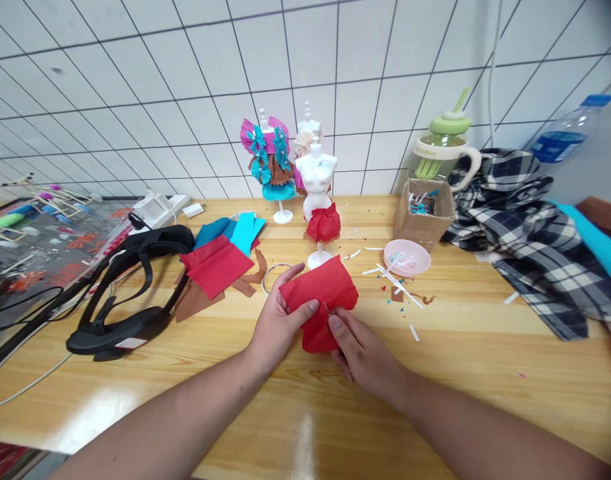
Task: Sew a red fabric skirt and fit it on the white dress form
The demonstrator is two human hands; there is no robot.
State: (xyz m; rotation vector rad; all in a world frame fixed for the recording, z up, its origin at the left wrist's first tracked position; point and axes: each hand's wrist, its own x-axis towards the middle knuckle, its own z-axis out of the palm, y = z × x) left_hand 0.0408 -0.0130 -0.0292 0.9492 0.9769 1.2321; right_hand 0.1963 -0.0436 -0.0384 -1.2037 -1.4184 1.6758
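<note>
My left hand (281,315) grips a piece of red crepe paper (321,283) by its left side, thumb across the front and fingers behind. The paper has a wavy right edge and is held up above the table. My right hand (354,340) is closed at the paper's lower right, pinching a thin metal needle-like thing (326,308) whose tip lies against the paper. Most of that thing is hidden by the fingers. Just beyond my hands stands a small white dress form (317,175) wearing a red crepe-paper skirt (323,223).
Behind are a decorated dress form (271,157) and another partly hidden. Left lie folded red paper (218,265), blue sheets (245,232) and a black headset (125,327). Right are a pink dish (407,258), paper scraps, a cardboard box (421,223), a green-lidded cup (443,143) and checked cloth (515,220).
</note>
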